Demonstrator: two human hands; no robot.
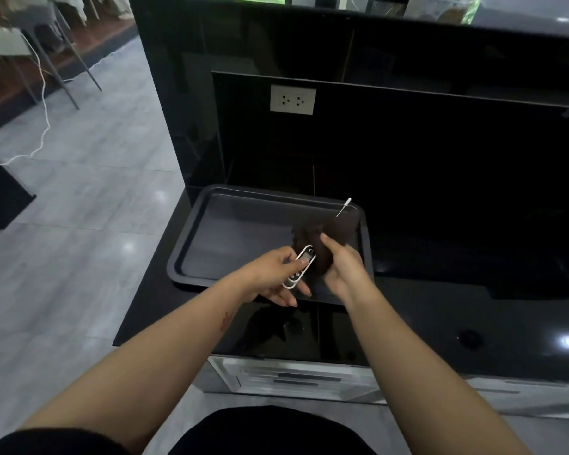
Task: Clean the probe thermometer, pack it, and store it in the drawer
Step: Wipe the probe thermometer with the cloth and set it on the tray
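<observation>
The probe thermometer [300, 267] has a black body with a white rim and a small screen. My left hand [278, 278] grips that body from the left, above the near right part of a dark baking tray [230, 224]. My right hand [339, 262] is closed on a dark brown cloth [332, 234], which wraps around the metal probe. Only the probe's thin silver tip [344, 206] sticks out past the cloth, pointing up and to the right. The wrapped part of the probe is hidden.
The tray lies on a glossy black counter [440, 310]. A black back panel carries a white double socket [293, 100]. Pale drawer fronts [296, 379] show under the counter's near edge. Grey tiled floor [79, 224] with a white cable lies to the left.
</observation>
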